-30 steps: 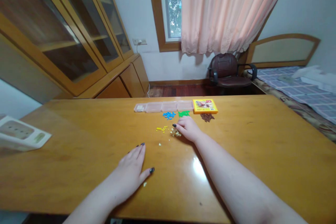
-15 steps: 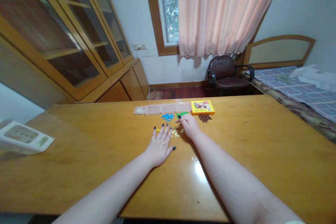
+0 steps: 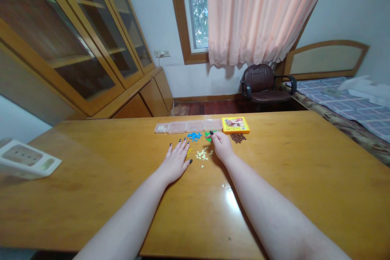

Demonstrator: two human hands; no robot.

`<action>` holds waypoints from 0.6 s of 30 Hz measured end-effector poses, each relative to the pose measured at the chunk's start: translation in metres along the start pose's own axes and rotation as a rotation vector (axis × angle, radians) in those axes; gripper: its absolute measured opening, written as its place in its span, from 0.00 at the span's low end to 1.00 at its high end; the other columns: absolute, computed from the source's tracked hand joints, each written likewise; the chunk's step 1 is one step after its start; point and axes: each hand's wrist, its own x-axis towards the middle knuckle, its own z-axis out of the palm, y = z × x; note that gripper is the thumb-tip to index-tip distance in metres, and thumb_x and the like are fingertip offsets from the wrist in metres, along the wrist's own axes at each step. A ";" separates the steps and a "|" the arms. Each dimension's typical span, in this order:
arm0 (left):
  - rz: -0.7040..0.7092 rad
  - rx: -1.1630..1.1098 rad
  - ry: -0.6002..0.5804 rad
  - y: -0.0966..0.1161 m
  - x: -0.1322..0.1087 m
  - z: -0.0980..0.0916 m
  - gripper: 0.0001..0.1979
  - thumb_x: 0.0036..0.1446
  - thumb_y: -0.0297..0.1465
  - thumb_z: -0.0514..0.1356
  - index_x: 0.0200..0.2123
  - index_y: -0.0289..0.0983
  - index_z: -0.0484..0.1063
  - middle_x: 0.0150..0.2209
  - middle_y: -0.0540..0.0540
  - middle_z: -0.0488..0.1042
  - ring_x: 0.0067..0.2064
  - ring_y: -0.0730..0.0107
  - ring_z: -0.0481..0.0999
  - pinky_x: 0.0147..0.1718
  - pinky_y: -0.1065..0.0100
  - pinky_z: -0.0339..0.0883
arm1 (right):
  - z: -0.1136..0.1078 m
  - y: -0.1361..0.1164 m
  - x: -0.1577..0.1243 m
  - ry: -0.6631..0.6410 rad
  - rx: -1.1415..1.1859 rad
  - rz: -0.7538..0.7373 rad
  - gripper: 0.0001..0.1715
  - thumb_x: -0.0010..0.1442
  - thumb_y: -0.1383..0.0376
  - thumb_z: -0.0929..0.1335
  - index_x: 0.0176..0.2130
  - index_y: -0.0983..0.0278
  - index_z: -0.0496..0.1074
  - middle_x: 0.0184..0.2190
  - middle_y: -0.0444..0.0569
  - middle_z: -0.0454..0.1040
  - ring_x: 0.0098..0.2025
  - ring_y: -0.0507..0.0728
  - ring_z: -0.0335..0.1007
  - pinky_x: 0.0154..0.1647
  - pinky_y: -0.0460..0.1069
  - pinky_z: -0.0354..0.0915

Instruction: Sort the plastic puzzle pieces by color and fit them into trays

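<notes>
My left hand (image 3: 176, 159) lies flat on the wooden table (image 3: 91, 170), fingers spread, just left of a scatter of pale yellow bits (image 3: 202, 155). A few bright yellow pieces (image 3: 189, 151) peek out beside its fingertips. My right hand (image 3: 222, 146) rests with curled fingers on the green pieces (image 3: 208, 135), its fingertips pinched among them; what they hold is too small to name. Blue pieces (image 3: 193, 135) sit between the hands, further back. Brown pieces (image 3: 237, 138) lie right of the right hand.
A clear compartment box (image 3: 187, 126) and a yellow packet (image 3: 236, 125) lie at the table's far edge. A white carton (image 3: 26, 159) sits at the left edge. Beyond stand a brown armchair (image 3: 263, 83), a bed (image 3: 344, 101) and glass-door cabinets (image 3: 76, 40).
My left hand slid from near the front of the table forward to the small pieces, then shifted a little left. My right hand moved from the pale bits back to the green pieces.
</notes>
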 end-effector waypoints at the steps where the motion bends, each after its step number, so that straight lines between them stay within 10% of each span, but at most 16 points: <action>1: -0.001 -0.001 -0.011 -0.002 -0.003 0.003 0.31 0.62 0.40 0.45 0.65 0.35 0.44 0.67 0.41 0.41 0.67 0.57 0.40 0.62 0.46 0.36 | 0.000 0.000 0.000 -0.004 0.002 0.003 0.21 0.61 0.61 0.58 0.31 0.65 0.76 0.26 0.49 0.74 0.31 0.56 0.68 0.35 0.49 0.61; 8: 0.206 -0.015 -0.058 0.002 -0.003 0.010 0.31 0.63 0.45 0.40 0.65 0.39 0.42 0.67 0.45 0.42 0.67 0.62 0.40 0.63 0.52 0.34 | 0.001 -0.001 -0.001 -0.023 0.006 0.007 0.20 0.61 0.62 0.59 0.30 0.65 0.76 0.28 0.50 0.75 0.33 0.56 0.69 0.36 0.49 0.62; 18: -0.023 0.032 0.024 -0.052 -0.003 0.021 0.36 0.60 0.48 0.41 0.64 0.30 0.46 0.66 0.37 0.44 0.66 0.58 0.44 0.63 0.55 0.40 | 0.001 -0.002 -0.001 -0.045 -0.024 0.002 0.21 0.62 0.61 0.58 0.30 0.65 0.76 0.26 0.49 0.73 0.32 0.55 0.67 0.35 0.49 0.61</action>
